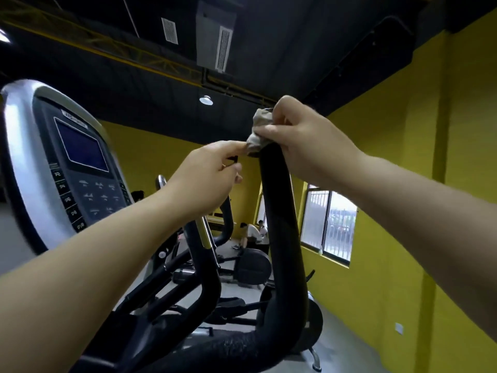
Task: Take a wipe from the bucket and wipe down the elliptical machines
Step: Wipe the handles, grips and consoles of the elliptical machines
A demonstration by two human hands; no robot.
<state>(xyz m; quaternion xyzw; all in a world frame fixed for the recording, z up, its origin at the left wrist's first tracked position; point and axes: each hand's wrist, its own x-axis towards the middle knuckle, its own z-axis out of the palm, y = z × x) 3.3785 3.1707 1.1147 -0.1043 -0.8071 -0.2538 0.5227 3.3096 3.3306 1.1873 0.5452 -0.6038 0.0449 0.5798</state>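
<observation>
Right hand [304, 138] grips wipe [258, 133] over handle [279, 211] top; left hand [212, 173] pinches its edge beside the handle. Risk, I reckon: bunched wipe slips off, missing the handle below.

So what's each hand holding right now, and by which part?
The right hand grips a crumpled grey wipe bunched over the black handlebar at its top end. The left hand pinches the wipe's lower left edge.

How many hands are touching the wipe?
2. The right hand grips the wipe on top of the elliptical handlebar; the left hand pinches its lower corner.
</observation>
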